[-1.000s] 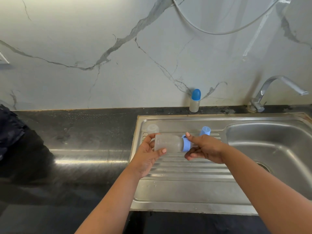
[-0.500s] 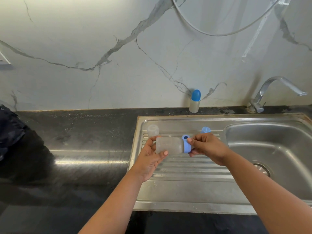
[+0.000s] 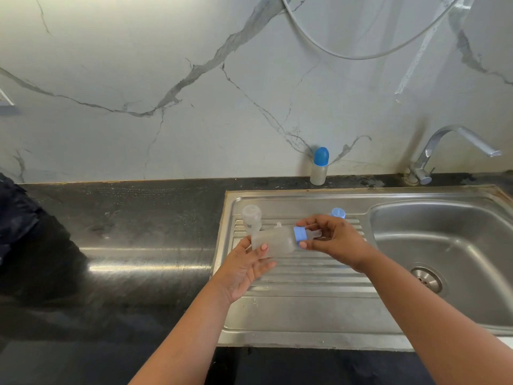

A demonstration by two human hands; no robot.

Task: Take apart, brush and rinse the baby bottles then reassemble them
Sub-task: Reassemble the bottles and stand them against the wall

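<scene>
A frosted baby bottle (image 3: 273,241) lies sideways in the air above the drainboard (image 3: 299,284), its blue collar (image 3: 300,237) and clear teat pointing right. My left hand (image 3: 245,266) cradles the bottle's base with thumb and fingers around it. My right hand (image 3: 331,241) pinches the blue collar between thumb and fingers. Behind it an upside-down bottle body (image 3: 251,219) stands on the drainboard, and a small loose teat (image 3: 278,225) shows just past the held bottle. A blue cap (image 3: 337,212) sits further right, partly hidden by my right hand.
A third bottle with a blue cap (image 3: 319,166) stands against the marble wall behind the sink. The sink bowl (image 3: 444,245) with its drain lies to the right, under a chrome tap (image 3: 449,145). Dark countertop (image 3: 125,232) stretches left; a dark cloth (image 3: 14,215) sits at the far left edge.
My right hand has shifted its grip on the blue collar, and the teat now shows beyond it. The left hand's fingers have loosened around the bottle's base.
</scene>
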